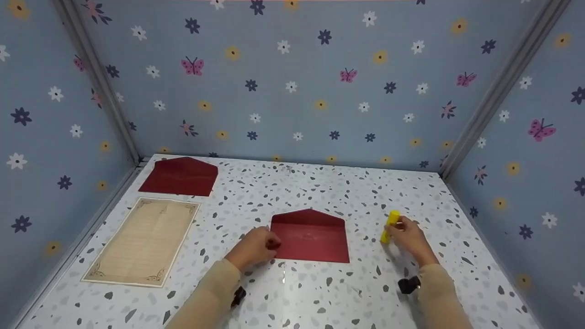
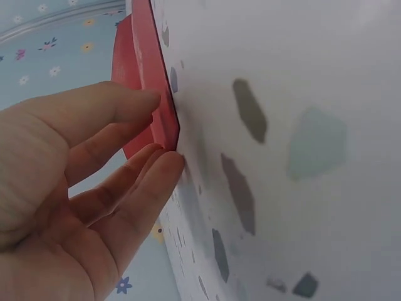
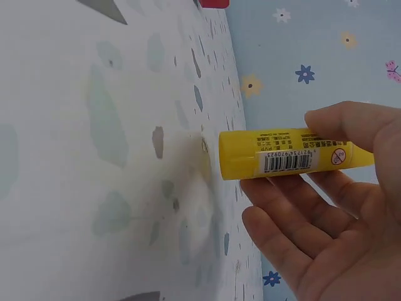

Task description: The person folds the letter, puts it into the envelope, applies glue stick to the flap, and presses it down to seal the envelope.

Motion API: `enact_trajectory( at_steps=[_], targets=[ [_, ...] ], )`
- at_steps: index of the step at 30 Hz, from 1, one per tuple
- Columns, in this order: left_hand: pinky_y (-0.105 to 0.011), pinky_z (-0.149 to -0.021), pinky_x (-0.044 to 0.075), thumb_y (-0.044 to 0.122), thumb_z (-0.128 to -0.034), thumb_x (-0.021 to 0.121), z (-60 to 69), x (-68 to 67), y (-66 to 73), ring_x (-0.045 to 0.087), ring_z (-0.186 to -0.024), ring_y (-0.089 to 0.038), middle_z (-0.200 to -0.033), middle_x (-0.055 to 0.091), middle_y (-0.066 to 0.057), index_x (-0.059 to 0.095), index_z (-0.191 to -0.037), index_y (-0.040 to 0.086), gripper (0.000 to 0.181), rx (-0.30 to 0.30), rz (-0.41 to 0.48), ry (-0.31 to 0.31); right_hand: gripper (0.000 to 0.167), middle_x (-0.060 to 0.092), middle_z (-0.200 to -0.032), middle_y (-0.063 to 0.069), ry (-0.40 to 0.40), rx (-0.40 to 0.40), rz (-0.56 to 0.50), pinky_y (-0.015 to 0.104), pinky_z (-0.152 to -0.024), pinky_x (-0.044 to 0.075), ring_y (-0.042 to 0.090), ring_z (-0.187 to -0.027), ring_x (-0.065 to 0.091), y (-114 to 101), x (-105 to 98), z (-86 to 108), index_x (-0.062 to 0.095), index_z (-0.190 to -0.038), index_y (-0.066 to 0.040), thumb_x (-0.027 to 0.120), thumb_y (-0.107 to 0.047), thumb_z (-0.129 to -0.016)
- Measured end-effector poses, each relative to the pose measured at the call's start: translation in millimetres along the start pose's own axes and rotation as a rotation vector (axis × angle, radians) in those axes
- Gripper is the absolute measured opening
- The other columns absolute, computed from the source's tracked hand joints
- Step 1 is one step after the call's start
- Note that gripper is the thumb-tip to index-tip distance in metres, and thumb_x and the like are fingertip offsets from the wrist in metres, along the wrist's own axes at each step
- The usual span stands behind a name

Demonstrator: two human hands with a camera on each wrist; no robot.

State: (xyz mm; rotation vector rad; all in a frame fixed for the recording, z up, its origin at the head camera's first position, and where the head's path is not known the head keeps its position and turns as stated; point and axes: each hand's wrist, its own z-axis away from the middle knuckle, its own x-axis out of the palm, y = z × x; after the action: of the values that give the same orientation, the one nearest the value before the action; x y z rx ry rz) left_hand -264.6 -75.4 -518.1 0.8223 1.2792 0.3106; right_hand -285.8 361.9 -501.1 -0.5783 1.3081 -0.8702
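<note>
A dark red envelope (image 1: 311,242) lies on the table with its pointed flap raised away from the person. At its left edge is my left hand (image 1: 256,246); in the left wrist view the thumb and fingers (image 2: 166,169) pinch the envelope's edge (image 2: 166,122) near a corner. To the right of the envelope, my right hand (image 1: 411,237) grips a yellow glue stick (image 1: 390,227) between thumb and fingers. A barcode label faces the right wrist camera on the glue stick (image 3: 288,153), and its end is just off the tabletop.
A second dark red envelope (image 1: 180,177) with its flap out lies at the back left. In front of it is a beige sheet of letter paper (image 1: 146,242) with an ornate border. Flower-patterned walls (image 1: 292,82) enclose the speckled table (image 1: 320,297) at the back and sides.
</note>
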Motion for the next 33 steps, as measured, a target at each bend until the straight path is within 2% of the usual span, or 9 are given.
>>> enact_trajectory(
  at_steps=[5, 11, 17, 19, 22, 25, 30, 33],
  targets=[
    [-0.038, -0.082, 0.052, 0.009, -0.0861, 0.077, -1.9, -3.0, 3.0, 0.058, -0.089, -0.019, -0.101, 0.065, -0.003, 0.076, -0.109, 0.008, 0.023, 0.018, -0.028, 0.021, 0.056, 0.054, -0.134, 0.021, -0.022, -0.055, 0.006, 0.047, -0.099, 0.046, 0.031, -0.117, 0.055, -4, 10, 5.3, 0.048, -0.141, -0.006, 0.060, -0.041, -0.099],
    [-0.041, -0.091, 0.050, 0.019, -0.0895, 0.076, -2.3, -7.2, 15.4, 0.061, -0.099, -0.018, -0.106, 0.066, 0.001, 0.075, -0.113, 0.014, 0.024, 0.104, -0.122, 0.067, 0.049, 0.055, -0.133, 0.020, -0.075, -0.038, 0.054, 0.049, -0.096, 0.047, 0.030, -0.112, 0.057, -14, 32, 12.0, 0.049, -0.137, -0.006, 0.056, -0.037, -0.100],
    [-0.040, -0.096, 0.050, 0.023, -0.0928, 0.072, -3.7, -4.9, 31.3, 0.059, -0.105, -0.016, -0.113, 0.065, 0.002, 0.069, -0.123, 0.016, 0.031, 0.236, -0.170, 0.120, 0.035, 0.058, -0.124, 0.016, -0.179, -0.124, 0.008, 0.045, -0.090, 0.049, 0.025, -0.099, 0.063, -30, 54, 22.8, 0.053, -0.126, -0.005, 0.050, -0.031, -0.102],
    [-0.039, -0.097, 0.049, 0.025, -0.0937, 0.071, -4.6, -2.9, 36.1, 0.059, -0.108, -0.015, -0.117, 0.065, 0.003, 0.068, -0.125, 0.018, 0.033, 0.287, -0.186, 0.137, 0.034, 0.060, -0.116, 0.016, -0.237, -0.147, -0.027, 0.042, -0.084, 0.050, 0.025, -0.088, 0.064, -35, 60, 26.1, 0.053, -0.124, -0.003, 0.047, -0.029, -0.103],
    [-0.038, -0.099, 0.049, 0.028, -0.0943, 0.070, -5.8, 0.6, 42.3, 0.058, -0.112, -0.015, -0.120, 0.064, 0.004, 0.066, -0.127, 0.019, 0.034, 0.373, -0.212, 0.170, 0.033, 0.060, -0.103, 0.013, -0.308, -0.167, -0.018, 0.038, -0.074, 0.052, 0.023, -0.077, 0.059, -43, 69, 30.6, 0.054, -0.119, -0.001, 0.044, -0.029, -0.103],
    [-0.040, -0.099, 0.048, 0.028, -0.0940, 0.071, -6.1, 4.5, 47.4, 0.057, -0.116, -0.015, -0.123, 0.064, 0.005, 0.065, -0.130, 0.020, 0.037, 0.454, -0.247, 0.194, 0.037, 0.058, -0.093, 0.011, -0.368, -0.182, 0.001, 0.034, -0.065, 0.050, 0.021, -0.069, 0.054, -47, 78, 35.2, 0.055, -0.119, -0.004, 0.045, -0.036, -0.104],
    [-0.043, -0.098, 0.047, 0.029, -0.0937, 0.072, -5.8, 10.7, 54.4, 0.056, -0.121, -0.013, -0.128, 0.062, 0.007, 0.062, -0.133, 0.021, 0.042, 0.554, -0.291, 0.156, 0.053, 0.056, -0.081, 0.006, -0.452, -0.248, 0.006, 0.030, -0.054, 0.043, 0.017, -0.059, 0.048, -54, 92, 42.8, 0.058, -0.108, -0.001, 0.049, -0.053, -0.102],
    [-0.042, -0.098, 0.048, 0.031, -0.0943, 0.072, -6.5, 15.1, 57.5, 0.056, -0.122, -0.012, -0.130, 0.062, 0.008, 0.062, -0.133, 0.020, 0.042, 0.617, -0.314, 0.132, 0.054, 0.053, -0.072, 0.002, -0.492, -0.289, 0.016, 0.029, -0.050, 0.039, 0.015, -0.053, 0.044, -58, 100, 46.7, 0.058, -0.104, 0.000, 0.052, -0.053, -0.101]
  ],
)
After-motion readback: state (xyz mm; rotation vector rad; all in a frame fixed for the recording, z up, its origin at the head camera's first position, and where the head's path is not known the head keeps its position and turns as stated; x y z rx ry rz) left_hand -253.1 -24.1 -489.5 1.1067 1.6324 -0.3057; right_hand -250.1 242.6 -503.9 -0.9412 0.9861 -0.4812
